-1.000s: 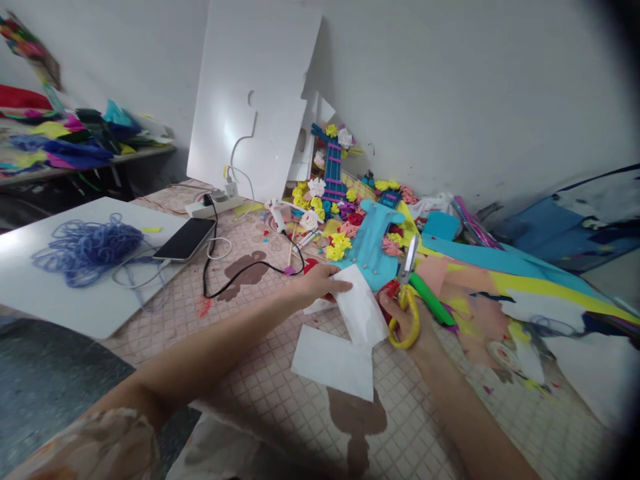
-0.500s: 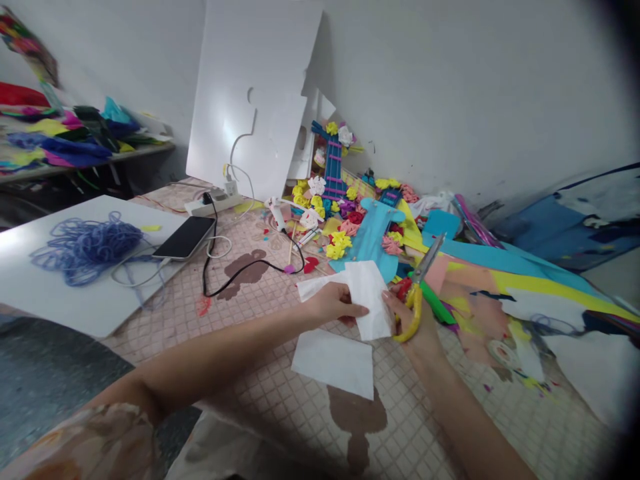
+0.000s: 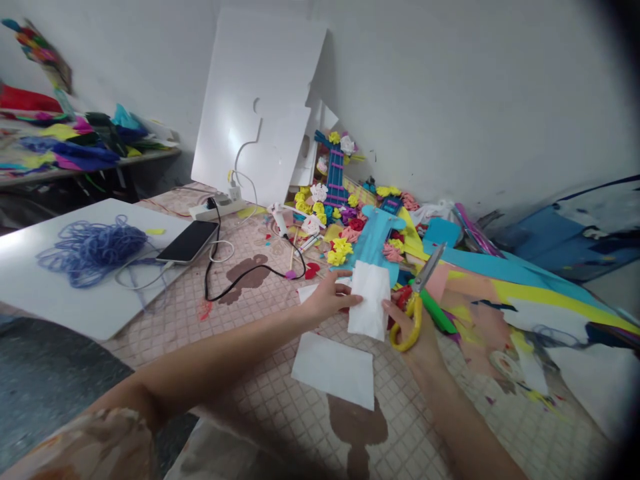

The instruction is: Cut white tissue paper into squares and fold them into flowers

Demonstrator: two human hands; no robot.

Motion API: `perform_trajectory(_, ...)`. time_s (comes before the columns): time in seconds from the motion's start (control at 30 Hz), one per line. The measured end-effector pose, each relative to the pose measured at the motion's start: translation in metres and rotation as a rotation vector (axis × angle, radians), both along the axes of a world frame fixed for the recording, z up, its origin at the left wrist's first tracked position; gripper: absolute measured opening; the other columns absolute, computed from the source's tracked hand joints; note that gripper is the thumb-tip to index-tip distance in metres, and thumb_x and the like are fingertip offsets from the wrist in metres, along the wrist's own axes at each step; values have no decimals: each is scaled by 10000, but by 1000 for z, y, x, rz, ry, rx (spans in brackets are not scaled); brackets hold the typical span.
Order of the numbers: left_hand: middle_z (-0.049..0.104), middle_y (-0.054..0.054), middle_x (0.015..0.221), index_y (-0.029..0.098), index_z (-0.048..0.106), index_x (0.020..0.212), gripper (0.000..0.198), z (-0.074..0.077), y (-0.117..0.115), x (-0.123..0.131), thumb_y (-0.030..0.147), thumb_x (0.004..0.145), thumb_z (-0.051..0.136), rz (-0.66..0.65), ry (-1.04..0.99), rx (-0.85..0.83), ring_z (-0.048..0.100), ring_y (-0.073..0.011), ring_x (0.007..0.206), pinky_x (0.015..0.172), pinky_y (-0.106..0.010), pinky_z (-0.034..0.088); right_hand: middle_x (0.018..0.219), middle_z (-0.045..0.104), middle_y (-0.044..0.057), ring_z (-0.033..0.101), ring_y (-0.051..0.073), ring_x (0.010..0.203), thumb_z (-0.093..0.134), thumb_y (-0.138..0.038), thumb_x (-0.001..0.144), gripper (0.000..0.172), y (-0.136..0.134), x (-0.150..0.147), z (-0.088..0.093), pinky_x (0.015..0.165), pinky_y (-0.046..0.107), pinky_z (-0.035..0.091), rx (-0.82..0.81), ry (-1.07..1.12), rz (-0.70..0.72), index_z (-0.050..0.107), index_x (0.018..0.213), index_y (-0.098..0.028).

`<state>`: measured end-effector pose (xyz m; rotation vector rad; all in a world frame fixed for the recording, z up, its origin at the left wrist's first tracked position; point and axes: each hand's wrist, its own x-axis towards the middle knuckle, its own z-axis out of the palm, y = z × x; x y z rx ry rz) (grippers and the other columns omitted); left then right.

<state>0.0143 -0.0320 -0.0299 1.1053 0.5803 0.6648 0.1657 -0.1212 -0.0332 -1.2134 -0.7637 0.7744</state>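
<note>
A folded-looking piece of white paper (image 3: 369, 300) is held up between my two hands. My left hand (image 3: 327, 301) pinches its left edge between thumb and fingers. On the other side, my right hand (image 3: 417, 330) grips the yellow handle of a pair of scissors (image 3: 417, 293) and touches the paper's right edge with its thumb. The metal blades point up and away to the right. A flat white paper sheet (image 3: 334, 368) lies on the table just below the hands, and another white paper strip (image 3: 307, 291) is partly hidden behind my left hand.
Behind the hands lie a light blue paper shape (image 3: 373, 237), yellow paper flowers (image 3: 340, 251) and a white glue gun (image 3: 278, 219). A phone (image 3: 187, 241) and blue yarn (image 3: 95, 247) rest on a white board at left. A green marker-like object (image 3: 439, 313) and paper scraps sit at right.
The held white paper has turned more upright and square-on, and my left fingers have spread along its left edge. The scissors stay in my right hand. The view has shifted slightly.
</note>
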Motion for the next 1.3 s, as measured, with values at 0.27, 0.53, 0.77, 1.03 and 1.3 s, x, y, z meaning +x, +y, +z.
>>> perform_trajectory(0.27,563,6,737,134,525,716,392,-2,2,2,418,586,762,19,-39,-84,546,-89,661,608,-222,443,642,526,-52,519,96,517,805,-327,555,354,2,0,-9,446,202,438,-30,-46,6,531,744,-206)
perform_trajectory(0.53,600,-13,711,115,579,676,381,-6,6,3,419,562,778,25,-17,-157,570,-106,641,623,-250,465,671,533,-43,540,107,559,777,-372,601,328,-1,-4,-5,501,220,462,-54,-126,15,531,757,-222)
perform_trajectory(0.77,603,-6,673,113,577,660,358,0,11,0,377,557,796,44,-27,-143,563,-98,610,609,-248,472,635,612,-8,469,114,423,687,-489,642,331,3,32,-6,399,248,370,-205,-385,-48,530,747,-216)
perform_trajectory(1.03,633,-25,732,109,609,723,368,5,17,-4,385,564,793,-14,26,-131,581,-102,641,604,-232,462,641,586,8,528,201,621,738,-290,504,251,-4,81,3,567,302,370,-358,-872,-222,611,713,-231)
perform_trajectory(1.3,641,-39,768,113,620,767,396,10,32,-9,392,550,798,29,-12,-140,590,-110,659,622,-239,458,907,694,41,627,254,839,699,-237,526,295,-25,109,18,720,346,470,-391,-1094,205,682,821,-242)
